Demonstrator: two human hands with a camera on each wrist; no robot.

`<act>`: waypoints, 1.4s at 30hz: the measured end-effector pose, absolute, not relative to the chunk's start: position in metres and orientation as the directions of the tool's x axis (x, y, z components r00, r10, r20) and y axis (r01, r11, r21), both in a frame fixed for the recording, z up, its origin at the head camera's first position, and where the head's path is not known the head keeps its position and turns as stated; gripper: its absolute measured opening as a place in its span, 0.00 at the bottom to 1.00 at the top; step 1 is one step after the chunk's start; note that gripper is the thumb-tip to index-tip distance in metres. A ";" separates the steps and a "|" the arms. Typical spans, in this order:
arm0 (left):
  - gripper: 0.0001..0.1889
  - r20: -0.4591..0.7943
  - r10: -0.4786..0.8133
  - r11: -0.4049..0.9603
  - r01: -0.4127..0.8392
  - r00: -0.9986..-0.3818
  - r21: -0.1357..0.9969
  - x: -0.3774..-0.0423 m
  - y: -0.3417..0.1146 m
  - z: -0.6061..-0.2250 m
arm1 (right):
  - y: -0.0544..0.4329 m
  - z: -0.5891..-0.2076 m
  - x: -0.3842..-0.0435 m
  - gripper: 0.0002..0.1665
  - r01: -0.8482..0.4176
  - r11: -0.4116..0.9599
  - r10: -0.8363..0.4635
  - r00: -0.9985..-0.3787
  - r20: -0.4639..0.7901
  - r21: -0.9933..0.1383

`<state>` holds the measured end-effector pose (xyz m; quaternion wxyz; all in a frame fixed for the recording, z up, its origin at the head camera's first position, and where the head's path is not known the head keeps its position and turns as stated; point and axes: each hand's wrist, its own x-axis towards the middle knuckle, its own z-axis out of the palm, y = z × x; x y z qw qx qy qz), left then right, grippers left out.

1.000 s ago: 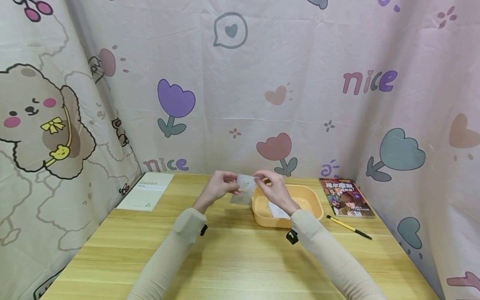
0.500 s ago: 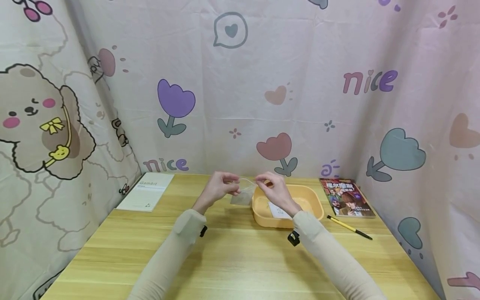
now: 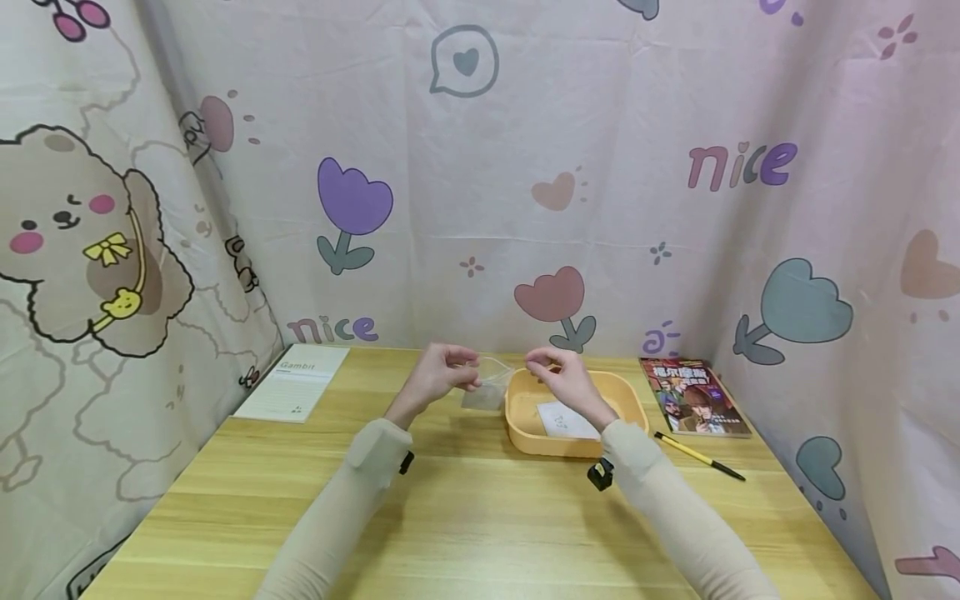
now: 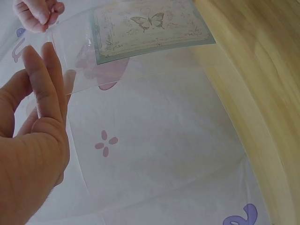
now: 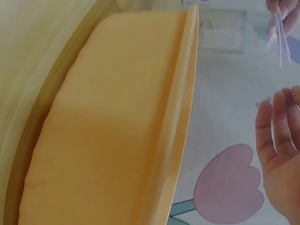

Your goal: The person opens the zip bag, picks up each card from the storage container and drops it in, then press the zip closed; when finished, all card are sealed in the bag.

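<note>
My left hand (image 3: 442,379) pinches the edge of a clear plastic bag (image 3: 492,369) above the table. The bag's mouth shows as a thin pale loop in the head view. A card printed with a butterfly (image 4: 152,23) and framed by a grey-green border shows through the clear plastic in the left wrist view. My right hand (image 3: 566,383) hovers over a yellow plastic box (image 3: 577,447), apart from the bag, its fingers loosely bent around nothing. Inside the box lies a white paper piece (image 3: 564,421) with a small drawing, partly covered by my right forearm.
A yellow pen with black ends (image 3: 700,456) and a colourful comic-style book (image 3: 693,397) lie right of the box. At the back left is a white notepad marked Gambit (image 3: 292,383). A printed cloth (image 3: 465,167) hangs behind the wooden table (image 3: 480,517).
The white printed piece between my hands has dropped from sight at the bag's mouth, which now shows as a loop. My right hand has let go of the bag and moved right.
</note>
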<state>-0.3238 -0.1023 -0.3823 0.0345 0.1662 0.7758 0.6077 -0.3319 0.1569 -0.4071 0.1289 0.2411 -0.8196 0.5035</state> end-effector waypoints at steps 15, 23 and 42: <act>0.16 0.144 0.273 0.227 0.209 -0.951 0.951 -0.322 -0.102 -0.380 | 0.190 -0.423 -0.344 0.09 -0.474 0.469 -0.379 -0.870 0.315 -0.746; 0.16 0.137 0.269 0.240 0.205 -0.953 0.949 -0.320 -0.101 -0.379 | 0.214 -0.442 -0.349 0.17 -0.416 0.579 -0.423 -0.889 0.178 -0.701; 0.16 0.133 0.275 0.252 0.205 -0.952 0.946 -0.320 -0.100 -0.378 | 0.237 -0.459 -0.359 0.30 -0.359 0.681 -0.451 -0.892 0.021 -0.638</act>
